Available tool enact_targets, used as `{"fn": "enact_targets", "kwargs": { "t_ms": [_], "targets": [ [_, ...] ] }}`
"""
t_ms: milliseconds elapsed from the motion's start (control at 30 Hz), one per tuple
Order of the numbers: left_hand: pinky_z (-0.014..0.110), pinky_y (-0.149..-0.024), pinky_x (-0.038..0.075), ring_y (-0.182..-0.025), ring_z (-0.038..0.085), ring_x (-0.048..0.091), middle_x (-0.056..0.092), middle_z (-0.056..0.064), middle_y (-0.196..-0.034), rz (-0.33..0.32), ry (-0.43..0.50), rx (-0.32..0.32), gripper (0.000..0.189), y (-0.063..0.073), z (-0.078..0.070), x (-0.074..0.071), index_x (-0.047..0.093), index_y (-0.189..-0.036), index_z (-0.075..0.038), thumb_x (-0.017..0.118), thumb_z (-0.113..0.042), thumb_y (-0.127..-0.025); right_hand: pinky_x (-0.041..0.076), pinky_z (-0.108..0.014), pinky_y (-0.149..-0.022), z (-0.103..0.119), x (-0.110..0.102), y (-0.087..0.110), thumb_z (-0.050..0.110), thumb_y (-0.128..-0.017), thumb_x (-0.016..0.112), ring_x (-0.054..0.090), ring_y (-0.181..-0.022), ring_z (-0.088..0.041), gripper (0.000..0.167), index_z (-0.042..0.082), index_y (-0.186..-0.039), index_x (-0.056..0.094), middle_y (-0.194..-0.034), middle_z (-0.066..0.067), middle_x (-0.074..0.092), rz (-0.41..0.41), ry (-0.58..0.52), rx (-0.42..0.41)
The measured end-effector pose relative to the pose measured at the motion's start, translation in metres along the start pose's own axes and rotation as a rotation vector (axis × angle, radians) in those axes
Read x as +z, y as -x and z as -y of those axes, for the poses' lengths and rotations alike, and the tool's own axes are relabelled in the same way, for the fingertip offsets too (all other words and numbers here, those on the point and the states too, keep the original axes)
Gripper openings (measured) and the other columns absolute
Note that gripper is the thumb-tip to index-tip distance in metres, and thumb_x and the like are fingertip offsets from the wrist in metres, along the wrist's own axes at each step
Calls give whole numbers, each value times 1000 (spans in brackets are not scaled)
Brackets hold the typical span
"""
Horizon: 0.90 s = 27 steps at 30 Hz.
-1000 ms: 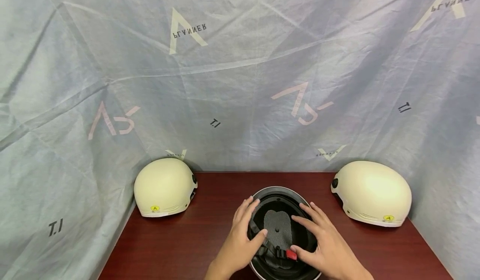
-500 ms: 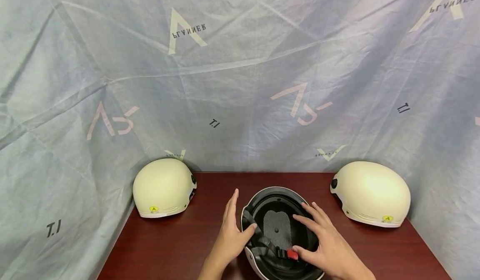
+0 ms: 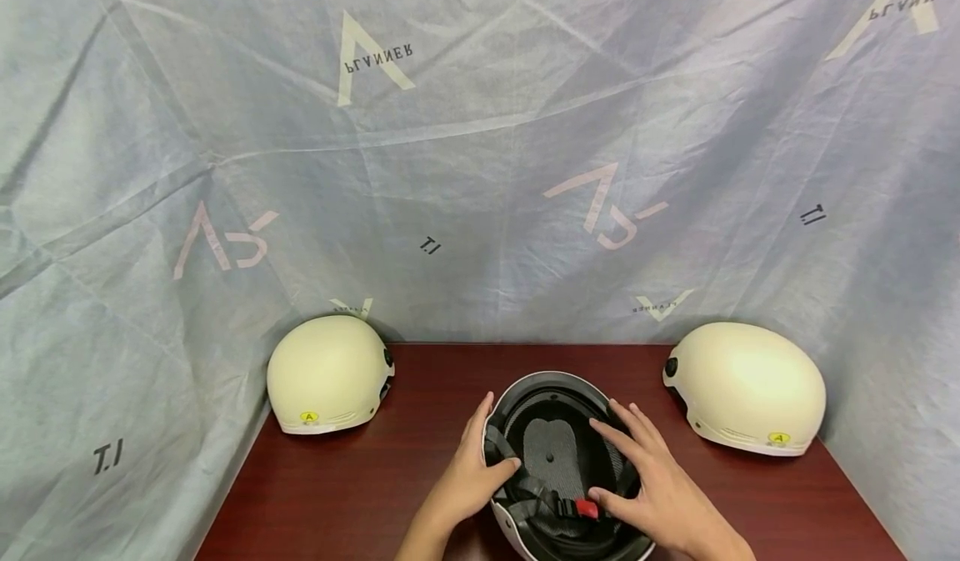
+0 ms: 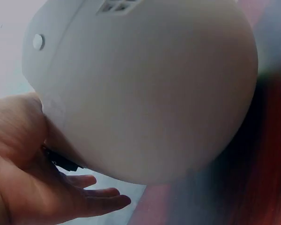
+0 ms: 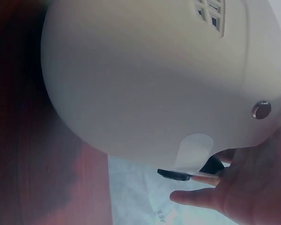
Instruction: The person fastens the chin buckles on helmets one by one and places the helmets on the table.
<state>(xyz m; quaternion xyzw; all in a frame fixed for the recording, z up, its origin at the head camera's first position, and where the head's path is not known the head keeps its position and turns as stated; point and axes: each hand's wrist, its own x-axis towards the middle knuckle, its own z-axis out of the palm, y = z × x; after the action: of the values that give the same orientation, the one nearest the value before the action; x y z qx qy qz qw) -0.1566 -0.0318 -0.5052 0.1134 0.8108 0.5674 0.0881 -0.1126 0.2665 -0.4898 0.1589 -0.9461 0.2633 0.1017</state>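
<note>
An upturned white helmet (image 3: 551, 386) lies at the front middle of the table, its black padded inside facing up. A black chin strap with a red buckle (image 3: 587, 508) crosses the opening. My left hand (image 3: 468, 478) is at the helmet's left rim, thumb over the edge and fingers fairly straight. My right hand (image 3: 652, 486) is spread over the right rim, thumb tip near the buckle; whether it touches is unclear. The left wrist view shows the smooth shell (image 4: 150, 93) beside the left palm. In the right wrist view, the shell (image 5: 145, 89) hides part of the right hand.
A cream helmet (image 3: 326, 373) stands upright at the back left and another cream helmet (image 3: 750, 386) at the back right. Both sit on the dark red table (image 3: 442, 378). Grey printed cloth (image 3: 480, 169) hangs behind and along the sides.
My left hand moved off the helmet's left side to the left, then came back in to its rim. The right hand shifted slightly right. The upturned helmet has turned a little.
</note>
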Motion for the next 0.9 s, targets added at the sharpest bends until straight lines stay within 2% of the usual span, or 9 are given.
{"fn": "enact_targets", "kwargs": {
  "t_ms": [67,167,267,433,533,633,767,900],
  "targets": [
    [71,-120,30,-163,37,22,21,7,-177,-3,-4,-5,99,-1,-2,0,15,-169,-40,71,-16,-91,49,-66,-104,-3,0,-1,51,-84,86,18,-165,-33,82,37,-157,50,-175,-1,29,11,-25,15],
    [65,-119,33,-161,33,26,25,4,-176,-50,-31,1,97,0,-5,2,19,-168,-39,65,-9,-88,44,-72,-105,-7,2,-2,53,-86,84,12,-167,-33,83,34,-159,48,-177,1,22,17,-58,27],
    [61,-120,35,-160,29,30,29,2,-174,-117,-70,17,95,1,-10,4,22,-168,-37,62,-5,-88,37,-76,-107,-10,5,-4,52,-85,86,9,-167,-35,85,31,-159,49,-178,-2,18,-29,-50,6],
    [58,-122,36,-158,25,35,33,2,-171,-217,-144,46,94,4,-23,7,26,-168,-29,62,0,-87,15,-73,-125,-8,8,-5,52,-81,89,9,-166,-40,91,32,-160,47,-179,-8,16,-129,25,-49],
    [59,-123,36,-158,28,35,33,6,-171,-255,-181,48,93,6,-30,7,28,-168,-23,62,1,-85,5,-71,-129,-2,10,-3,52,-82,87,5,-167,-38,91,34,-161,45,-179,-9,15,-150,46,-89],
    [60,-122,37,-157,32,37,35,8,-170,-275,-211,49,91,7,-37,7,30,-167,-21,62,1,-85,0,-71,-129,5,11,-2,50,-84,85,1,-168,-36,88,32,-161,46,-179,-10,16,-156,52,-142],
    [59,-120,41,-154,30,42,40,5,-168,-266,-260,54,88,8,-47,7,32,-166,-22,62,-1,-86,2,-74,-126,15,9,-3,49,-88,80,-1,-168,-35,83,32,-161,45,-179,-11,17,-140,43,-201],
    [56,-119,43,-152,30,46,43,7,-165,-252,-295,76,83,9,-55,7,34,-165,-18,61,0,-88,5,-79,-122,24,8,-3,68,-92,68,2,-167,-40,82,28,-160,47,-177,-15,20,-153,2,-292]
  ]
}}
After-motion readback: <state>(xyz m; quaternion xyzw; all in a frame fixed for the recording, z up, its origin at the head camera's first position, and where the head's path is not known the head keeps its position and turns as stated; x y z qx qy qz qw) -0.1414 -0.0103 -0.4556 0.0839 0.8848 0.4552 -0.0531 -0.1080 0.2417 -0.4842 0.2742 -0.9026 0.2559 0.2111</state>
